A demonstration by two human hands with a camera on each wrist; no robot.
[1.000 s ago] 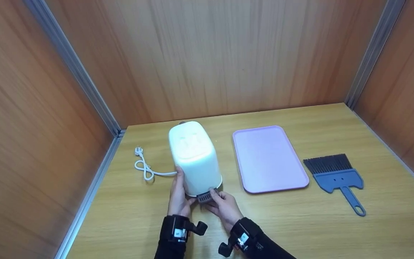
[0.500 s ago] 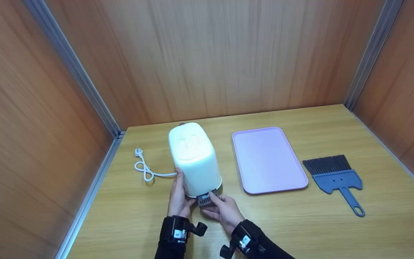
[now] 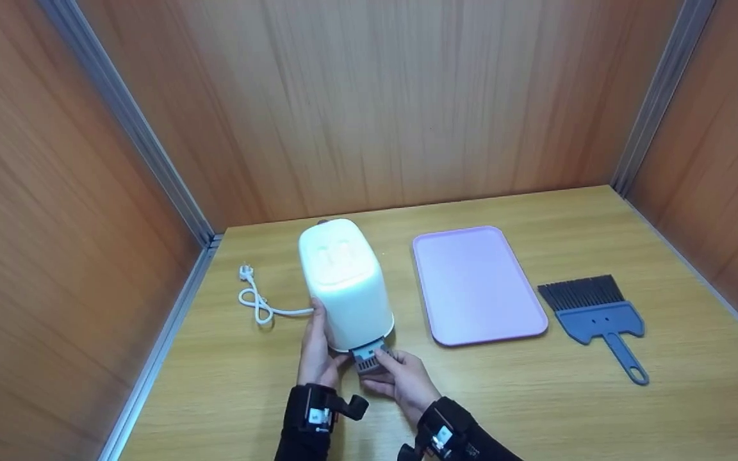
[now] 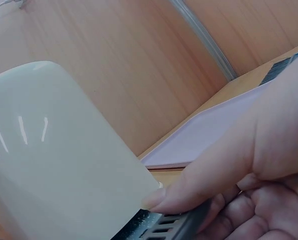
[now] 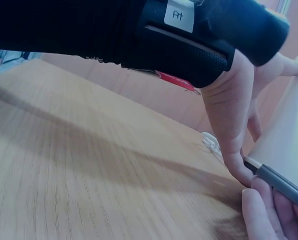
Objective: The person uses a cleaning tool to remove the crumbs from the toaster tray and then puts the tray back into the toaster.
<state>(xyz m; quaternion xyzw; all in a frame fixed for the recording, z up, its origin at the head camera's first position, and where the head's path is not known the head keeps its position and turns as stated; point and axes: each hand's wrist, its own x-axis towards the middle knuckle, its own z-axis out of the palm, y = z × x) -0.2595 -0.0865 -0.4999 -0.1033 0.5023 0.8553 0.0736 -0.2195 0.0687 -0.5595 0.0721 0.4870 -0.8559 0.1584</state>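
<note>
A white toaster (image 3: 346,288) stands left of the table's middle, its closed, rounded top toward the head camera. From its near end sticks out a dark grey slotted crumb tray (image 3: 368,360). My right hand (image 3: 406,383) pinches this tray, thumb on top and fingers below. Pale crumbs lie on the tray's dark surface (image 4: 136,226) in the left wrist view. My left hand (image 3: 319,352) holds the toaster at its near left corner, thumb along the side. In the right wrist view a finger of the left hand (image 5: 234,117) is bent beside the tray's edge.
A white cord (image 3: 266,312) with a plug lies coiled left of the toaster. To its right is a shallow lilac tray (image 3: 481,288). A blue brush (image 3: 599,320) with black bristles lies farther right. Wooden walls (image 3: 407,96) enclose the table.
The crumb tray has slid farther out of the toaster toward the person, drawn by the right hand. My left hand has stayed on the toaster.
</note>
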